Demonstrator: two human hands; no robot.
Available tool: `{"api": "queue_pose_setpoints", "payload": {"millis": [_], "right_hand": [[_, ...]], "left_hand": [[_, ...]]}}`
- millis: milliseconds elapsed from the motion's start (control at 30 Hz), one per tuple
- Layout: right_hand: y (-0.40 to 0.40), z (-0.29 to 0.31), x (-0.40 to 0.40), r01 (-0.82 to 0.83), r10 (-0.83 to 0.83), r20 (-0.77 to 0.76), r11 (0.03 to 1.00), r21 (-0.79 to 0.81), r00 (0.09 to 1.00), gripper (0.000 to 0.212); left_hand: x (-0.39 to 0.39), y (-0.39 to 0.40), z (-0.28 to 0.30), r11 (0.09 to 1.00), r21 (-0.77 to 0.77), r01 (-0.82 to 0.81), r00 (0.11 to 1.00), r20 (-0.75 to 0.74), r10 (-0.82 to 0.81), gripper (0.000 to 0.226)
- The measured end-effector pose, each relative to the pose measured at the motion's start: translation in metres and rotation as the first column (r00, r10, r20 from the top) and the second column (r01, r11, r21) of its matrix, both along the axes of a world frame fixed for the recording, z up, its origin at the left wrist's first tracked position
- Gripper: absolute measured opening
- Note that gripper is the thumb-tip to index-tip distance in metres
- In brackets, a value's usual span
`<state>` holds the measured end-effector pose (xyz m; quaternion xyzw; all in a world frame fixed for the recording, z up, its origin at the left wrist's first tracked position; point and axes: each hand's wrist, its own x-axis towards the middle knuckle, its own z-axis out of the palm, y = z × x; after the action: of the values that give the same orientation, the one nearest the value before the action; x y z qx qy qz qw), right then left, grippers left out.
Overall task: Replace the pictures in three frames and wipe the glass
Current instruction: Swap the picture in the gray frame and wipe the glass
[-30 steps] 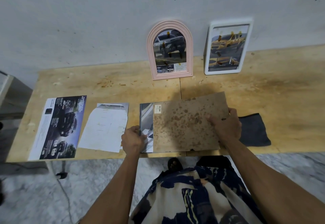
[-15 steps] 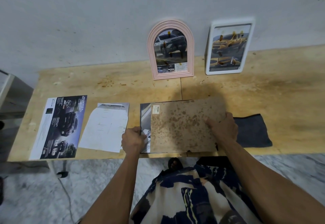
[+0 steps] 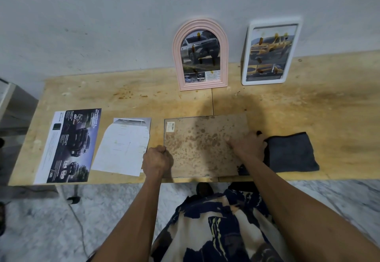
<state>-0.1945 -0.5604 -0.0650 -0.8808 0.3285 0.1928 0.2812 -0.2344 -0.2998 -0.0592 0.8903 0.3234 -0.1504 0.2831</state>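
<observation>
**Backing board flat at the near edge**

Pale wooden surface (image 3: pixel 287 105) meets a grey wall. A spotted backing board (image 3: pixel 201 144) lies face down near its front edge. Left hand (image 3: pixel 156 160) curls its grip on the board's left edge; right hand (image 3: pixel 249 145) presses fingers down, beside a grey cloth (image 3: pixel 292 152).

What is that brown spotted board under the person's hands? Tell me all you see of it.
The backing board looks like brown fibreboard, mottled with darker stains, a small pale label at its far left corner. It lies flat near the table's front edge, within a thin dark frame rim. The left hand grips its left edge; the right hand presses its right side.
</observation>
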Motion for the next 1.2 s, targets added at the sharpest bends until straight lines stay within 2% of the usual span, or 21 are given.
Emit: {"api": "queue_pose_setpoints", "payload": {"millis": [167,267,300,333,400,433,500,567,633,867,1067,1200], "right_hand": [[-0.001,-0.003,0.000,-0.061,0.061,-0.024,0.998,-0.017,0.998,0.095],[-0.003,-0.004,-0.006,-0.149,0.149,0.000,0.989,0.001,0.989,0.106],[-0.004,-0.004,-0.008,-0.202,0.202,0.024,0.979,-0.017,0.979,0.108],[-0.004,-0.004,-0.011,-0.281,0.282,0.035,0.959,-0.046,0.959,0.111],[-0.006,-0.008,-0.016,-0.495,0.498,0.010,0.865,-0.087,0.867,0.112],[-0.007,-0.009,-0.019,-0.593,0.594,-0.013,0.802,-0.077,0.805,0.109],[-0.012,-0.010,-0.023,-0.707,0.706,-0.048,0.707,-0.021,0.707,0.104],[-0.015,-0.013,-0.028,-0.751,0.750,-0.052,0.660,-0.009,0.659,0.101],[-0.017,-0.016,-0.032,-0.768,0.767,-0.048,0.639,-0.042,0.640,0.106],[-0.018,-0.020,-0.035,-0.758,0.761,-0.031,0.642,-0.114,0.648,0.103],[-0.019,-0.017,-0.028,-0.797,0.793,-0.092,0.593,-0.113,0.603,0.101],[-0.029,-0.008,-0.015,-0.804,0.807,-0.058,0.575,-0.150,0.588,0.103]], "left_hand": [[0.001,0.000,0.003,1.000,-0.004,0.015,0.999,-0.028,-0.015,0.024],[0.000,-0.005,0.006,0.998,-0.036,0.043,0.999,-0.011,-0.044,0.011],[0.000,-0.007,0.007,0.997,-0.034,0.067,0.998,-0.012,-0.068,0.021],[0.000,-0.010,0.007,0.994,-0.024,0.107,0.994,-0.027,-0.108,0.040],[0.000,-0.016,0.006,0.982,-0.023,0.187,0.978,-0.085,-0.189,0.095],[0.000,-0.018,0.006,0.974,-0.039,0.222,0.970,-0.096,-0.225,0.113],[-0.001,-0.023,0.008,0.950,-0.048,0.308,0.943,-0.115,-0.311,0.126],[-0.003,-0.027,0.009,0.926,-0.011,0.377,0.915,-0.153,-0.374,0.124],[-0.005,-0.028,0.007,0.925,0.004,0.381,0.912,-0.166,-0.375,0.119],[-0.003,-0.029,0.002,0.919,0.016,0.395,0.903,-0.194,-0.384,0.124],[-0.002,-0.031,0.004,0.915,0.022,0.402,0.897,-0.209,-0.389,0.122],[-0.001,-0.032,0.007,0.919,0.011,0.394,0.900,-0.207,-0.384,0.119]]}}
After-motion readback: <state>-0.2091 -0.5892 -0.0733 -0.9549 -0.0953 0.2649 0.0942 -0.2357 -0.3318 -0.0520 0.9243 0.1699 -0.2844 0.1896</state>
